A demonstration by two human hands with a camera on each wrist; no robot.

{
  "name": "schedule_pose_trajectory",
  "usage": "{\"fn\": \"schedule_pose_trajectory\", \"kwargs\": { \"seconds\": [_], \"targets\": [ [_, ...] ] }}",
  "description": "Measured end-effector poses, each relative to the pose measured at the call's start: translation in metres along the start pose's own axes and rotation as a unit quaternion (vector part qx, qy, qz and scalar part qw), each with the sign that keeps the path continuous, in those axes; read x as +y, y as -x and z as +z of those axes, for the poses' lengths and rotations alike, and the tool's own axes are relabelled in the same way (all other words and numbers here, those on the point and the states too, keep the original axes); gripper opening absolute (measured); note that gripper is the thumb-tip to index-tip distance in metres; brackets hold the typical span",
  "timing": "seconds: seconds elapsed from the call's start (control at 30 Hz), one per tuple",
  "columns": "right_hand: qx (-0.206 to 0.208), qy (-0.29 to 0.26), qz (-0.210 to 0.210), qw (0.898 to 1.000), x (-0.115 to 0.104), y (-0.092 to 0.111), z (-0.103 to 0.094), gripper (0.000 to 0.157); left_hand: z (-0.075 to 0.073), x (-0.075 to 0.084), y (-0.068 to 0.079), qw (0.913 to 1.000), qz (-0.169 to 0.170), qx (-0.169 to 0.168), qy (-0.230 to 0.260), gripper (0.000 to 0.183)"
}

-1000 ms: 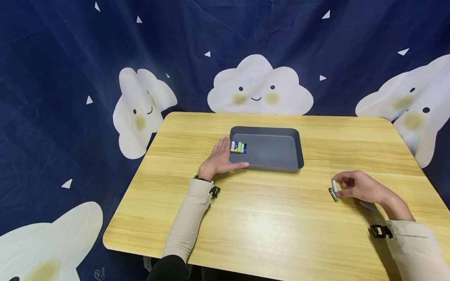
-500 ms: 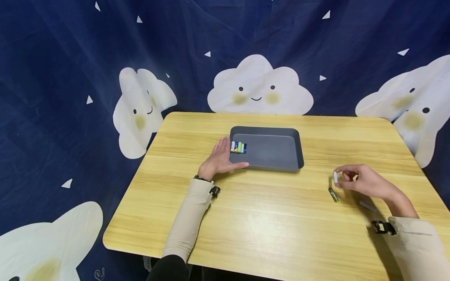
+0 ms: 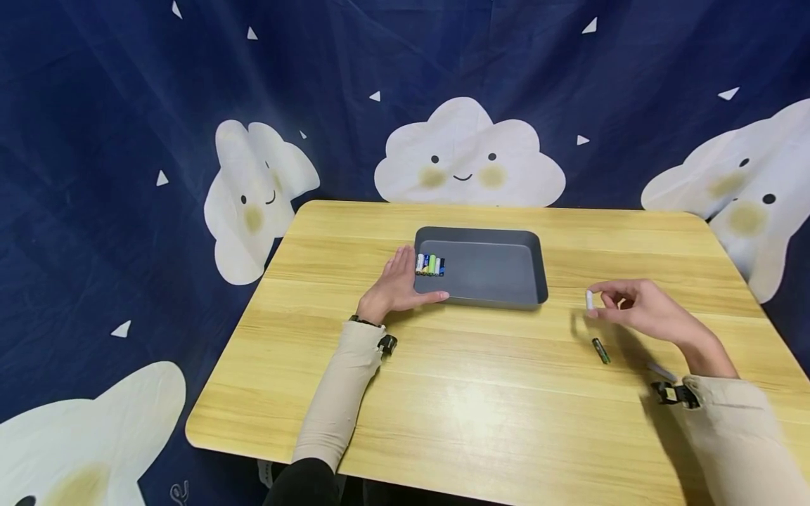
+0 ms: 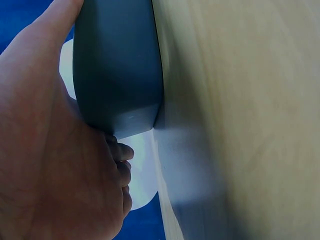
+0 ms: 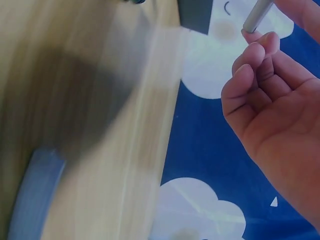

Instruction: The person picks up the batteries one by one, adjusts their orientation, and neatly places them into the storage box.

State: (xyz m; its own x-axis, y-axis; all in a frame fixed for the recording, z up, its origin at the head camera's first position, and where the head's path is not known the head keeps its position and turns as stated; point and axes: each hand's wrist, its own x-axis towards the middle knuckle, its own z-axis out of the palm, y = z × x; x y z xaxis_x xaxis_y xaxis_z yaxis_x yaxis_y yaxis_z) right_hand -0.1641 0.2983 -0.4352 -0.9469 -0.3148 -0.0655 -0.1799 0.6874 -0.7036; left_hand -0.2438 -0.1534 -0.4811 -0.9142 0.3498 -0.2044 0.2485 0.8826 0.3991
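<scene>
My right hand [image 3: 642,309] pinches a white battery [image 3: 590,300] between thumb and fingertip, above the table to the right of the tray. In the right wrist view the battery [image 5: 259,15] shows at the top, the other fingers curled. My left hand [image 3: 395,288] lies at the near left corner of a dark grey tray [image 3: 493,267], fingers straight along its left side and thumb along its front. The left wrist view shows the tray's outer wall [image 4: 117,65] against the palm. Several batteries [image 3: 431,265] stand side by side in a row at the tray's left end.
A dark green battery [image 3: 601,351] lies on the wooden table [image 3: 481,393] nearer me than the right hand. Beside the right wrist lies a pale grey, stick-like thing [image 3: 661,371], its kind unclear. A blue curtain [image 3: 342,84] with white clouds hangs behind the table.
My right hand has lifted the white battery away from beside the dark green one and carried it forward and a little left. The left hand and tray have stayed put.
</scene>
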Motion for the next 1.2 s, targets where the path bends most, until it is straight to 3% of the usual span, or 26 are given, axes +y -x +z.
{"fn": "schedule_pose_trajectory", "kwargs": {
  "seconds": [0.43,0.67,1.0,1.2],
  "targets": [
    [0.013,-0.064,-0.007,0.998,-0.027,-0.028,0.01,0.042,0.0,-0.002,-0.001,1.0,-0.001,0.002,0.0,0.137],
    [0.036,-0.115,-0.016,0.993,-0.044,-0.051,0.023,0.033,0.0,0.0,0.001,1.0,-0.001,0.005,-0.002,0.137],
    [0.034,-0.215,-0.044,0.975,-0.065,-0.083,0.047,0.038,0.0,0.0,-0.001,1.0,0.0,0.002,0.001,0.136],
    [0.022,-0.249,-0.062,0.966,-0.073,-0.104,0.064,0.037,0.0,0.0,0.0,1.0,-0.001,0.0,0.002,0.136]
  ]
}}
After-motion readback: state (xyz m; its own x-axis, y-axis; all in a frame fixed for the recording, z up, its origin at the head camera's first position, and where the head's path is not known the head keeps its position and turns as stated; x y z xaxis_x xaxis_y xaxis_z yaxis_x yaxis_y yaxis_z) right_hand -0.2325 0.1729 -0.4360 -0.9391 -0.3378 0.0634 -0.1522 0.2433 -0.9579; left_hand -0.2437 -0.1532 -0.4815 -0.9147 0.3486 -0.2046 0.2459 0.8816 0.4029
